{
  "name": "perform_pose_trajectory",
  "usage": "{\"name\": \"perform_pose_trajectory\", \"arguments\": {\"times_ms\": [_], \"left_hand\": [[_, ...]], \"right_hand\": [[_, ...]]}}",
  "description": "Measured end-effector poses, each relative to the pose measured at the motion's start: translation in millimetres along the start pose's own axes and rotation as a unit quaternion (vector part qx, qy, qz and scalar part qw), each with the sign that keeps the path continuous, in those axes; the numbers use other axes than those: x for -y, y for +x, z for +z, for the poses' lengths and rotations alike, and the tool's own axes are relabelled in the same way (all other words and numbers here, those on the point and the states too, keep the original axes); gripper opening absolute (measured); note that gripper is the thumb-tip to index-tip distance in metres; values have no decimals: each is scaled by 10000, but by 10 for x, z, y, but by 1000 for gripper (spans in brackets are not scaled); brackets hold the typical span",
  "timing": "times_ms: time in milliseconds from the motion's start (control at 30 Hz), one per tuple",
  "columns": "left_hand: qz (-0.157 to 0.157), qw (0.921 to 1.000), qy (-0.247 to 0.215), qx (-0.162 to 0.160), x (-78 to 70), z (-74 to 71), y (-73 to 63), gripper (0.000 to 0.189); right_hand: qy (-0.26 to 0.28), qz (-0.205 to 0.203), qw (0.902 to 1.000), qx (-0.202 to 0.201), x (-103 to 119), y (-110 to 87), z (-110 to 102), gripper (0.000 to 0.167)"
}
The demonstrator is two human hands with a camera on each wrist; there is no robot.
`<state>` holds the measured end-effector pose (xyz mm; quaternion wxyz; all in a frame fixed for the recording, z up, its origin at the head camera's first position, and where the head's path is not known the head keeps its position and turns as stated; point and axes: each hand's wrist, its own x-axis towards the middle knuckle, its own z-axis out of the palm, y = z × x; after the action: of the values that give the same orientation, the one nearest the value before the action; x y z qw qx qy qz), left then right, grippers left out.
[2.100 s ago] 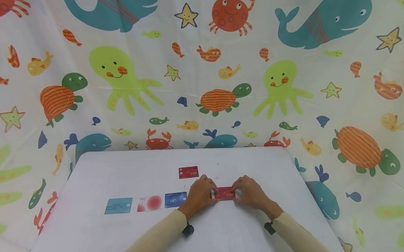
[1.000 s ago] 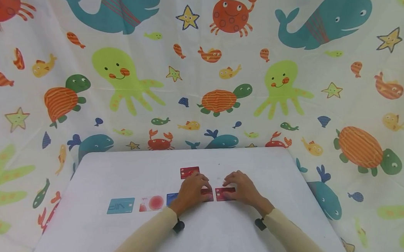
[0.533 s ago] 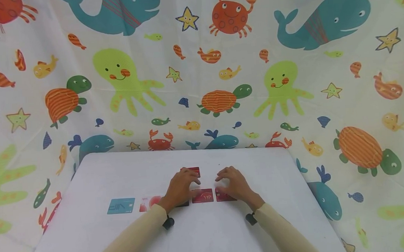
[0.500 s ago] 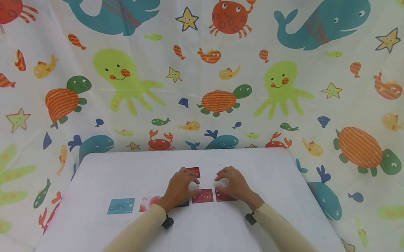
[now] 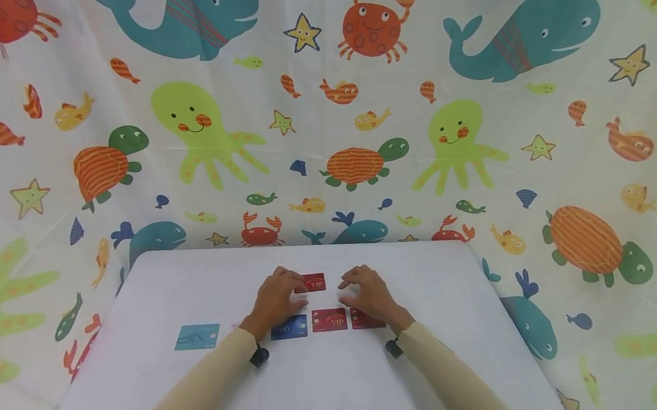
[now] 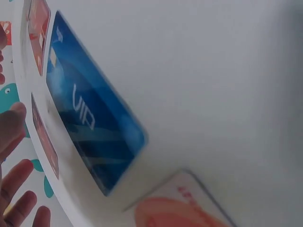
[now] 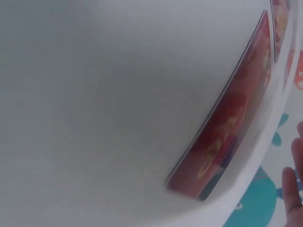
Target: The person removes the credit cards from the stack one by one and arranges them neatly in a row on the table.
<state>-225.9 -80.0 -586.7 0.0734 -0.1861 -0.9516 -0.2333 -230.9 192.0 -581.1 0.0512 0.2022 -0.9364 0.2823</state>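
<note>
Over the left half of the far red VIP card [image 5: 316, 283] reaches my left hand [image 5: 275, 301], fingers bent and spread from the thumb, nothing between them. My right hand [image 5: 368, 295] hovers to that card's right, thumb and fingers apart, holding nothing. Below the hands lie a blue VIP card [image 5: 289, 328], a red VIP card [image 5: 329, 320] and another red card [image 5: 362, 321], side by side in a row. The right hand partly covers the last one. A white card with pink print [image 6: 170, 213] shows in the left wrist view; in the head view my left wrist hides most of it.
A teal card [image 5: 197, 337] lies at the row's left end. All cards rest flat on a white table [image 5: 339, 386]. Behind its far edge hangs a curtain [image 5: 301, 131] printed with sea animals. Dark wrist cameras sit at both cuffs.
The second red card was slid left and released beside the blue one, leaving two red cards in the row. Both hands then moved left and away, up toward the far red card.
</note>
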Motion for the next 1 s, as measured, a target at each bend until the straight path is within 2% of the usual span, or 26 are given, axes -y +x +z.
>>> {"name": "perform_pose_trajectory", "arguments": {"times_ms": [233,433,533,1000], "left_hand": [[-122,9998,-152,15,61,-83,10,25],[-241,9997,-61,30,168,-41,59,25],[-312,9995,-59,91,208,-20,83,26],[-386,9987,-34,335,173,-14,189,23]], "right_hand": [[-38,42,9997,219,57,127,63,25],[-62,340,9986,409,84,229,143,25],[-60,322,9982,493,119,276,171,26],[-499,239,9952,805,192,493,276,21]]}}
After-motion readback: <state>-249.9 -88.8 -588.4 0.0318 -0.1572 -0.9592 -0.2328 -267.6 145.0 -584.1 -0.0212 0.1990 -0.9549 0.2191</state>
